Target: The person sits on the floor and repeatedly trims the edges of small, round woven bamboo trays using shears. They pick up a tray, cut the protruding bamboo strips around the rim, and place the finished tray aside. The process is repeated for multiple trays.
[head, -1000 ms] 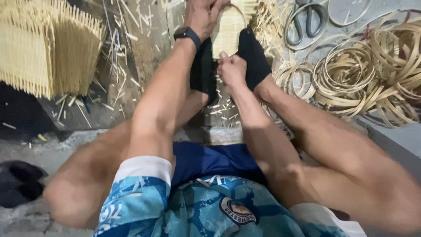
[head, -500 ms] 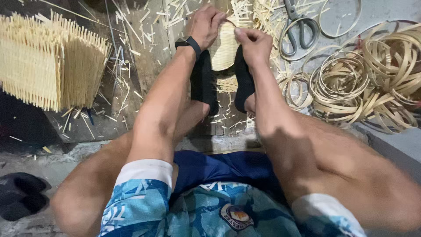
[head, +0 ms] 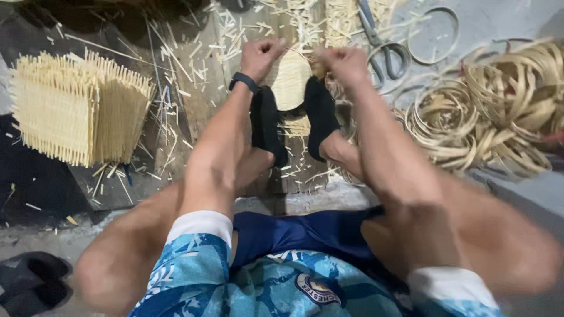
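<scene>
Currently, top centre, I see left hand (head: 259,57) and right hand (head: 346,63) (both fisted) gripping a small woven bamboo piece (head: 292,79) clamped between black-socked feet (head: 320,114).

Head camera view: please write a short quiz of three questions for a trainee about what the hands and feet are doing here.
1. True or false: both hands are closed on the small woven piece.
2. What holds that piece from below? A) black-socked feet B) scissors C) a clamp
3. On which side of the person lie the coiled strips?

Key: 1 true: left hand and right hand grip its edges. 2 A. 3 right.
</scene>
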